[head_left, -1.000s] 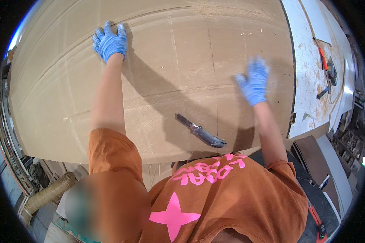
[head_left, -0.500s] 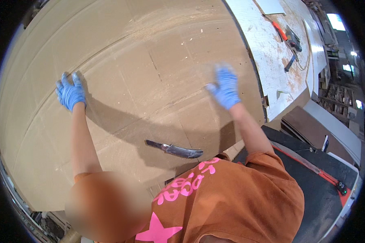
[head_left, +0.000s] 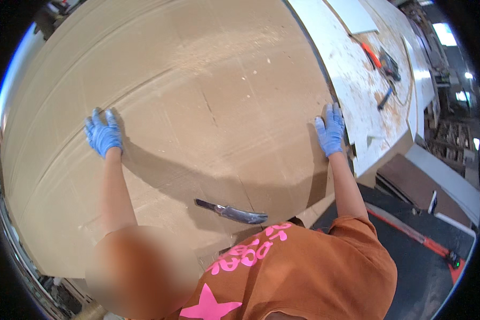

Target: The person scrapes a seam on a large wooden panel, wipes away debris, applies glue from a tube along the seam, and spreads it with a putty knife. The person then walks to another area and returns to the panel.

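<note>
Two gloved hands (head_left: pixel 104 133) (head_left: pixel 331 130) on one brown board (head_left: pixel 224 133); one knife (head_left: pixel 237 213).

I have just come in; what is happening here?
The person's blue-gloved left hand rests spread on a large, flat brown board. The blue-gloved right hand lies near the board's right edge. Neither hand holds anything. A knife-like tool with a dark, curved handle lies on the board close to the person's body, untouched.

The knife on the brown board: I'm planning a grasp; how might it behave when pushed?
The knife probably won't roll, since its curved handle lies flat. It may slide easily, as the brown board looks mostly smooth. It should stay stiff, judging by its straight blade.
</note>
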The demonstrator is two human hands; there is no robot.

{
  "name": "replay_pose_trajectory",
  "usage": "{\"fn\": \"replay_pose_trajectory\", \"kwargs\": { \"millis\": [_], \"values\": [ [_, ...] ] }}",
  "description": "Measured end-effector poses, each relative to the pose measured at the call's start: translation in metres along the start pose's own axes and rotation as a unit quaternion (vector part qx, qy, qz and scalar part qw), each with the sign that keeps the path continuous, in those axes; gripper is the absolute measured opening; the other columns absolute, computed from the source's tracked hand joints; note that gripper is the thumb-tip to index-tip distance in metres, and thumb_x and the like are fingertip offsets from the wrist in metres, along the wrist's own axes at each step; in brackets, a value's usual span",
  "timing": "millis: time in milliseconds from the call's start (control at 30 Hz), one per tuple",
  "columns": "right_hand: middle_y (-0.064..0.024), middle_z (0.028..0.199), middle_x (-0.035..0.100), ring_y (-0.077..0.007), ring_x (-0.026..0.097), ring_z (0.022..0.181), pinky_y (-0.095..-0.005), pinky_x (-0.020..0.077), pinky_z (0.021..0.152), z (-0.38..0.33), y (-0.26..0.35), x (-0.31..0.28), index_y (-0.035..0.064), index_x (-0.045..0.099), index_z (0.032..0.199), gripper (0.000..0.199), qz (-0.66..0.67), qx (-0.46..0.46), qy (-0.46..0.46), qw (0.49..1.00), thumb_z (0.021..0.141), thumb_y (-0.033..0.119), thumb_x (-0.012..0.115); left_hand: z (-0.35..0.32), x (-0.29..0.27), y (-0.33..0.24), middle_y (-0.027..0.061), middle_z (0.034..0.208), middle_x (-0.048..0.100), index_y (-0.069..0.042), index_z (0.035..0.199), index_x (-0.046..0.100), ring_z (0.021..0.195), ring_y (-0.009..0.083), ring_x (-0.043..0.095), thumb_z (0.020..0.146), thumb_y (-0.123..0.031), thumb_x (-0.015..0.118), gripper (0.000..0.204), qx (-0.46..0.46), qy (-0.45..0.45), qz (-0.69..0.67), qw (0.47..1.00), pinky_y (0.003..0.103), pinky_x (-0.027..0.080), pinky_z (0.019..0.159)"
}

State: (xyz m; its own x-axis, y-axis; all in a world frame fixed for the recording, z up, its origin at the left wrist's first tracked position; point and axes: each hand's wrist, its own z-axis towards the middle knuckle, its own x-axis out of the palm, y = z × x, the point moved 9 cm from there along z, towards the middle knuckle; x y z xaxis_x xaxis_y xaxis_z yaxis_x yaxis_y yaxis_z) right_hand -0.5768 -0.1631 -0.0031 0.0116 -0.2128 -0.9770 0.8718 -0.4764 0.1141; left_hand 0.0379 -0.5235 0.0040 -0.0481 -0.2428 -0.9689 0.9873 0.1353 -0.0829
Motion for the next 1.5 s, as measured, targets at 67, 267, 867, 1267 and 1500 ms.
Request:
{"fn": "replay_pose_trajectory", "kwargs": {
  "millis": [67,267,867,1267,1500],
  "values": [
    [-0.0226,0.15,0.027,-0.0407,0.024,0.139,-0.055,0.0165,0.112,0.025,0.028,0.003,0.0057,0.037,0.142,0.073,0.013,-0.041,-0.016,0.999,0.087,0.048,0.056,-0.002,-0.005,-0.007,0.0163,0.15,0.033,-0.023,0.138,0.046,0.138,0.0362,0.029,0.091,-0.058,0.042,0.059,0.0,0.005,-0.004,1.0,0.049,0.023,0.112],
    [-0.0212,0.148,0.031,-0.0401,0.027,0.137,-0.0544,0.0132,0.113,0.125,0.134,0.012,0.0059,0.04,0.14,0.073,0.041,-0.152,-0.041,0.987,0.085,0.051,0.056,-0.006,-0.014,-0.009,0.017,0.149,0.033,-0.022,0.138,0.046,0.138,0.0376,0.029,0.09,-0.054,0.048,0.058,-0.021,0.008,-0.024,0.999,0.049,0.022,0.113],
    [-0.0198,0.151,0.025,-0.0407,0.018,0.14,-0.0552,0.0084,0.114,0.144,0.342,0.031,0.0258,0.043,0.141,0.076,0.005,-0.414,0.086,0.906,0.079,0.068,0.054,-0.011,-0.017,-0.012,0.0165,0.15,0.031,-0.02,0.139,0.044,0.139,0.0376,0.026,0.09,-0.051,0.051,0.059,-0.034,0.021,-0.04,0.998,0.051,0.018,0.113],
    [-0.02,0.155,0.015,-0.0389,0.011,0.143,-0.0524,0.0049,0.115,0.139,0.349,0.043,0.0175,0.029,0.148,0.084,-0.026,-0.325,0.116,0.938,0.083,0.064,0.052,-0.011,-0.019,-0.014,0.0162,0.149,0.033,-0.022,0.137,0.046,0.138,0.0373,0.028,0.088,-0.05,0.054,0.057,-0.032,0.003,-0.041,0.999,0.05,0.02,0.113],
    [-0.0199,0.155,0.016,-0.0394,0.011,0.143,-0.0528,0.0051,0.115,0.133,0.375,0.045,0.017,0.032,0.147,0.082,-0.019,-0.338,0.13,0.932,0.083,0.063,0.053,-0.011,-0.018,-0.013,0.0167,0.149,0.032,-0.021,0.137,0.046,0.138,0.0379,0.027,0.087,-0.048,0.056,0.058,-0.028,0.0,-0.054,0.998,0.051,0.019,0.113]
  ]
}}
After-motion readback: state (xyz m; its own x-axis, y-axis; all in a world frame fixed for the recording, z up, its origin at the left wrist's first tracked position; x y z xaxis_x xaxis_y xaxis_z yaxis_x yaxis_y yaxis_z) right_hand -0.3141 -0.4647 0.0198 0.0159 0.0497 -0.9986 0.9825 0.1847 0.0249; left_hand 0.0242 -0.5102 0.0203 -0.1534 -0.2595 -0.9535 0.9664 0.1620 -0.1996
